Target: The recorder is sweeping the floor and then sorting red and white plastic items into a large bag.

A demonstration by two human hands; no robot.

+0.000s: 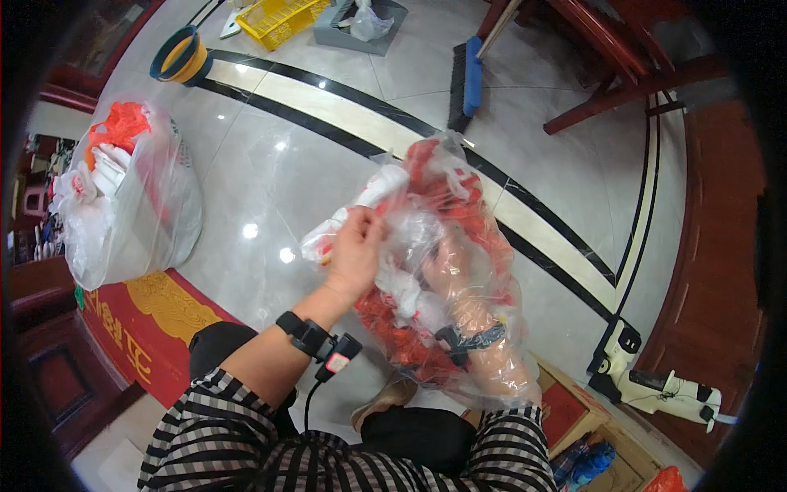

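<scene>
A large clear plastic bag [498, 270] bulges in front of me, filled with crumpled red plastic bags [424, 160] and white ones [387, 184]. My left hand [356, 252] is at the bag's left side, fingers curled and pinching its thin plastic. White plastic bags with red print [323, 240] stick out beside that hand. My right hand [447, 264] is inside the clear bag up to the forearm, seen through the film among the white bags. Glare and folds hide whether its fingers hold anything. Each wrist wears a dark strap.
At left stands another bulging plastic bag [154, 227], by a red doormat [166, 332]. Farther off are a collapsible bucket [200, 61], a yellow basket [283, 24], a grey dustpan [384, 43] and a blue broom [472, 80]. Cardboard boxes [605, 424] and a white handheld appliance [661, 384] sit at right.
</scene>
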